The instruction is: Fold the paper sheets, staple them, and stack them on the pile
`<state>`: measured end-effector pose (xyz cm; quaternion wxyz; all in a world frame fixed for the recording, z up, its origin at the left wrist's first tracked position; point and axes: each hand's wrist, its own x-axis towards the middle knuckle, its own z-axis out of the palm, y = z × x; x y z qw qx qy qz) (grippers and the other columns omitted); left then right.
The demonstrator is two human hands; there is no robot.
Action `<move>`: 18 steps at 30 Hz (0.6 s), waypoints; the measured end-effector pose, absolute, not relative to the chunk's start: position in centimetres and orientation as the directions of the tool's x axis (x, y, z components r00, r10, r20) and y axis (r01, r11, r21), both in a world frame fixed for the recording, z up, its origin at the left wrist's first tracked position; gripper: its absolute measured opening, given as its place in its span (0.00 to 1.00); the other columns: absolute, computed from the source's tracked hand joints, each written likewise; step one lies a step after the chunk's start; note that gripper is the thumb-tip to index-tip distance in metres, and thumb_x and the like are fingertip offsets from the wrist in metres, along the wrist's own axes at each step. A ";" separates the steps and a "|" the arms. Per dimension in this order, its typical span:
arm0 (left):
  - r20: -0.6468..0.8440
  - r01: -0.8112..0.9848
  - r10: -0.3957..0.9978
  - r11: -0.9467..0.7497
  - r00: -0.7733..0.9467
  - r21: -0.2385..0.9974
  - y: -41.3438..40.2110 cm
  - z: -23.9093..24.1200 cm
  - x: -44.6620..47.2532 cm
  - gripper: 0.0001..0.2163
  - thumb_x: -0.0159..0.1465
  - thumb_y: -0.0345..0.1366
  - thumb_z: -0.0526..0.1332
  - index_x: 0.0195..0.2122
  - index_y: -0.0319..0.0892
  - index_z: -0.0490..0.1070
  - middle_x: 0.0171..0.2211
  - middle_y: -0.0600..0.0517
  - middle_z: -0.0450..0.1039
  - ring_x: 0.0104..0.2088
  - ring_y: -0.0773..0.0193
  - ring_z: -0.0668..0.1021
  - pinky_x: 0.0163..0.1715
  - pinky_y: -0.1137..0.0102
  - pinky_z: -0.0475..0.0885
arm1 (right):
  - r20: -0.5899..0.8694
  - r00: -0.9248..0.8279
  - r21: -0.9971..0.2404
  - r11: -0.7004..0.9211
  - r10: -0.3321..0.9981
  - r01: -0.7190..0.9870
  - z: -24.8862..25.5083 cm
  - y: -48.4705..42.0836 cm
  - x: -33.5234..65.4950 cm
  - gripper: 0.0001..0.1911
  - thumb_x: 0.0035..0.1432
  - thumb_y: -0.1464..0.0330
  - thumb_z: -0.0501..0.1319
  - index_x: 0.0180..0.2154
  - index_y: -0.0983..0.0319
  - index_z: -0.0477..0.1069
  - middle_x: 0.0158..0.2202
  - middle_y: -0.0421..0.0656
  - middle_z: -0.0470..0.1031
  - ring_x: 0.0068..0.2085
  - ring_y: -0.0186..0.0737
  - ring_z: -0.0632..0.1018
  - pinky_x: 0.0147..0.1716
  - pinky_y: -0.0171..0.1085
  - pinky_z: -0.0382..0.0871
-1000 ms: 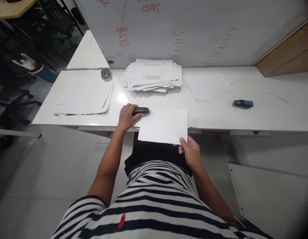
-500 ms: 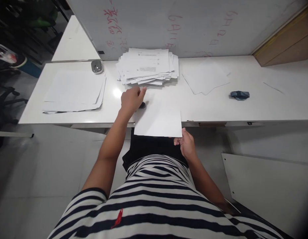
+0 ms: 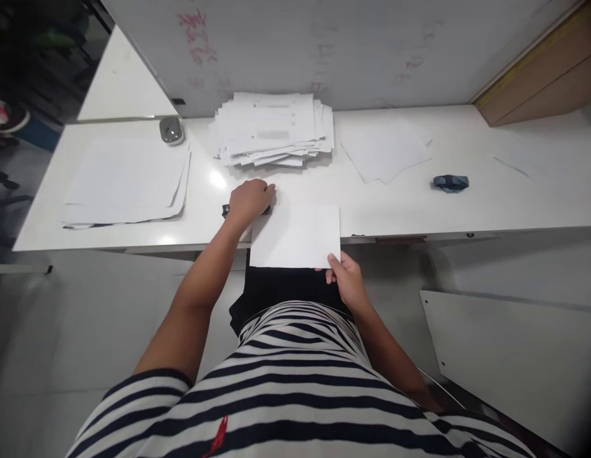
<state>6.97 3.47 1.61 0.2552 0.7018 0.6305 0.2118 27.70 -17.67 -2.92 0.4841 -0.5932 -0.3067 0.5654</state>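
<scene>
A white sheet of paper point(image 3: 295, 234) lies across the front edge of the white table point(image 3: 419, 203), overhanging it toward me. My right hand point(image 3: 345, 280) pinches its near right corner. My left hand point(image 3: 249, 199) is curled down over a black stapler point(image 3: 225, 210) at the sheet's far left corner; only the stapler's ends show beside the hand.
A thick pile of printed sheets point(image 3: 271, 135) sits at the back by the whiteboard. A flat stack of blank paper point(image 3: 126, 184) lies at the left, a grey mouse point(image 3: 171, 130) behind it. Loose sheets point(image 3: 383, 152) and a small dark object point(image 3: 450, 183) lie to the right.
My left hand lifted off the stapler, rose toward the pile, then came back down over the stapler. The right hand has kept its pinch on the sheet.
</scene>
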 end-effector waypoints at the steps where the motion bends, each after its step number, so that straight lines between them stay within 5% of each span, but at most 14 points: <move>1: 0.041 0.742 0.992 -0.115 0.117 0.661 3.2 1.8 6.8 0.22 0.62 0.45 0.59 0.15 0.43 0.53 0.14 0.52 0.52 0.23 0.61 0.65 0.26 0.67 0.53 | -0.361 0.170 -0.926 -0.331 0.917 -0.179 -2.9 -17.6 27.6 0.17 0.58 0.54 0.59 0.38 0.61 0.71 0.25 0.39 0.76 0.18 0.29 0.65 0.20 0.32 0.56; 7: 0.412 0.533 0.903 -0.290 -0.123 0.795 0.4 3.5 5.3 0.22 0.68 0.50 0.46 0.21 0.44 0.51 0.18 0.55 0.54 0.22 0.66 0.62 0.25 0.68 0.56 | -0.282 0.223 -0.959 -0.268 0.933 -0.091 -2.6 -17.5 28.3 0.19 0.57 0.52 0.59 0.36 0.62 0.72 0.19 0.35 0.69 0.18 0.30 0.66 0.21 0.32 0.58; 11: 0.484 0.745 0.872 -0.373 0.077 0.553 -0.7 2.6 3.9 0.18 0.68 0.45 0.47 0.23 0.44 0.59 0.23 0.52 0.65 0.27 0.63 0.67 0.30 0.67 0.58 | -0.149 0.313 -0.949 -0.225 0.938 0.220 -0.1 -17.3 31.3 0.21 0.59 0.52 0.57 0.34 0.63 0.75 0.15 0.36 0.68 0.19 0.34 0.69 0.23 0.33 0.63; 14: 0.443 0.867 0.851 -0.423 0.281 0.263 -1.0 1.3 3.4 0.16 0.68 0.43 0.49 0.24 0.43 0.63 0.25 0.49 0.70 0.31 0.60 0.69 0.32 0.65 0.55 | 0.170 0.461 -0.848 -0.108 0.871 0.518 3.1 -17.2 34.4 0.20 0.60 0.54 0.57 0.40 0.63 0.76 0.18 0.40 0.74 0.23 0.39 0.75 0.28 0.37 0.70; 16: 0.450 0.909 0.851 -0.381 0.271 0.172 -1.0 0.7 3.5 0.18 0.68 0.42 0.47 0.22 0.43 0.62 0.23 0.49 0.69 0.30 0.60 0.70 0.31 0.64 0.53 | 0.500 0.503 -0.696 -0.018 0.705 0.718 4.8 -17.3 35.9 0.19 0.62 0.58 0.56 0.46 0.62 0.75 0.26 0.44 0.79 0.30 0.43 0.80 0.35 0.40 0.74; 18: 0.466 0.933 0.855 -0.327 0.226 0.149 -0.9 0.3 3.7 0.19 0.69 0.41 0.46 0.20 0.42 0.61 0.21 0.49 0.67 0.28 0.60 0.69 0.29 0.64 0.51 | 0.737 0.361 -0.476 0.059 0.571 0.878 5.3 -17.3 36.4 0.18 0.63 0.62 0.54 0.50 0.61 0.73 0.38 0.48 0.81 0.41 0.46 0.81 0.42 0.43 0.74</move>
